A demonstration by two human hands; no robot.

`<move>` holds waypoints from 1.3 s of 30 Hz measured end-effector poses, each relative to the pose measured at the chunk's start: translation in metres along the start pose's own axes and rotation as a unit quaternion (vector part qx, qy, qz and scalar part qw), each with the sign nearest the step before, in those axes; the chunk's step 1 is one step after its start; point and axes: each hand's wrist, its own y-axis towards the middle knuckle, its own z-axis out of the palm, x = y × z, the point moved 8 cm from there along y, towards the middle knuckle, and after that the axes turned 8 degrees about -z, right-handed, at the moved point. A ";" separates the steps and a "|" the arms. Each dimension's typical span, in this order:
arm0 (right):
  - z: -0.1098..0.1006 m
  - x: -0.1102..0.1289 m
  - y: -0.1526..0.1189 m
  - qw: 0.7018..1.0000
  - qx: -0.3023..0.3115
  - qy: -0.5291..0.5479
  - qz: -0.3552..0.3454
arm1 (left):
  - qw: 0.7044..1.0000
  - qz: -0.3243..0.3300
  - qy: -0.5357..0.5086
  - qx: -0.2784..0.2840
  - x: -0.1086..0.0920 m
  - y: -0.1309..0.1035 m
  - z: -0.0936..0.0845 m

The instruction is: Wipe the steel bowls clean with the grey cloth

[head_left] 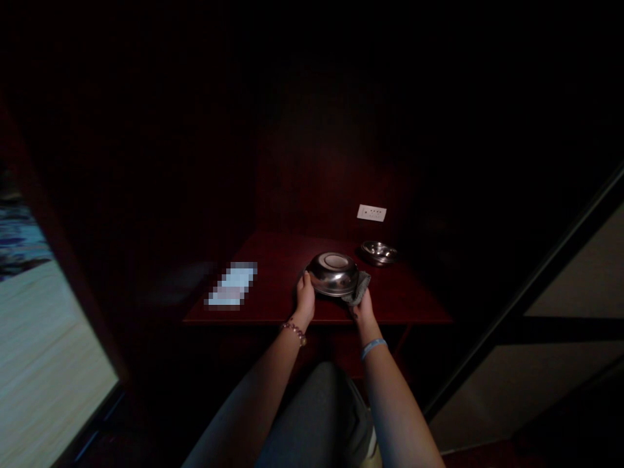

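Note:
An upside-down stainless steel bowl is held between my two hands above the front part of a dark red desk. My left hand grips the bowl's left side, thumb up along its wall. On the opposite side, my right hand presses a grey cloth against the bowl's rim; the cloth covers most of those fingers. Behind the bowl to the right, more shiny metal bowls, seemingly stacked, rest upright on the desk.
A pixelated pale rectangle lies at the desk's left. White wall sockets sit on the back panel. Dark side walls enclose the desk, and a pale wooden surface shows at far left. My leg is below the desk's front edge.

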 end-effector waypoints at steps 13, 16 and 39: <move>0.011 0.018 -0.004 0.999 0.006 -0.033 -0.037 | 0.999 -0.017 -0.017 -0.026 0.000 0.001 -0.005; 0.009 0.016 -0.004 0.999 -0.007 -0.020 -0.033 | 0.999 -0.021 -0.024 -0.030 0.000 0.000 -0.004; 0.014 0.015 -0.004 0.999 0.000 -0.045 -0.008 | 0.999 -0.021 -0.025 -0.020 -0.004 -0.004 -0.001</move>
